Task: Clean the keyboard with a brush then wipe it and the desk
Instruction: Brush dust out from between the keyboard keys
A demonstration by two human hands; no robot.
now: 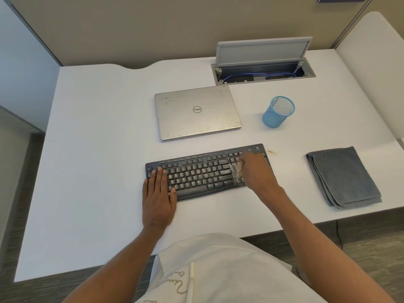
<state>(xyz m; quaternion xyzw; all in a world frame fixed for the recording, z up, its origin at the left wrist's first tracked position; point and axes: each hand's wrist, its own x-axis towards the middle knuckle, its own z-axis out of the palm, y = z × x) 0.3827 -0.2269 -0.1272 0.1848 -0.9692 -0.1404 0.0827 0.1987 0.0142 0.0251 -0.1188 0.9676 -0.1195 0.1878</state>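
Head view: white desk (pixel 98 149) (brown-stained) against beige partition (pixel 131 29)

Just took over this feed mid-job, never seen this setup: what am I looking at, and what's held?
No machine here: a person works bare-handed, and the one picture comes from a camera on their head, looking down. The left hand lies flat on the left end of the keyboard. The right hand holds a brush, bristles at the right-hand keys. Also on the desk: a closed laptop, a blue mesh cup and a folded grey cloth.
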